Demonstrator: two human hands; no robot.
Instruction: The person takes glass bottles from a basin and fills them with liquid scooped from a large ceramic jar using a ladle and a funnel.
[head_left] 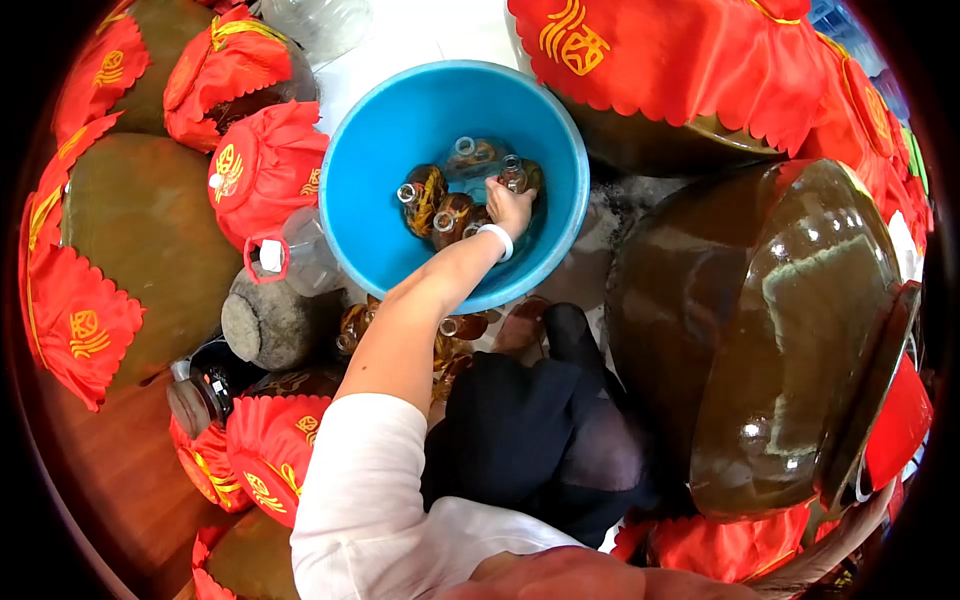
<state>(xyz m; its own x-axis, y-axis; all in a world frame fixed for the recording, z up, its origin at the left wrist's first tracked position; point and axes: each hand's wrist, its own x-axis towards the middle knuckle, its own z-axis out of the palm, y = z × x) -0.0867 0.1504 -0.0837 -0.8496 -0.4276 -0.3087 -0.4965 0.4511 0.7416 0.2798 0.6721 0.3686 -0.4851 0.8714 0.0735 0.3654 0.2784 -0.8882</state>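
My left hand (pixel 510 208) reaches down into a blue plastic basin (pixel 365 180), its fingers wrapped round a small clear glass bottle (pixel 518 175) with dark brown contents. Several similar bottles stand or lean in the basin: one holding yellowish-brown strands (pixel 428 197) at the left, another clear one (pixel 475 153) lying toward the back. A brown-filled bottle (pixel 455 215) is just left of my hand. Whether there is liquid in the basin, I cannot tell. My right hand is out of the frame.
More bottles (pixel 465 326) are on the floor between the basin and my black-clad legs. Large brown glazed jars (pixel 790 340) crowd the right side. At the left are jars with red cloth covers (pixel 265 165), a clear plastic jug (pixel 310 250) and a grey stone-like pot (pixel 265 318).
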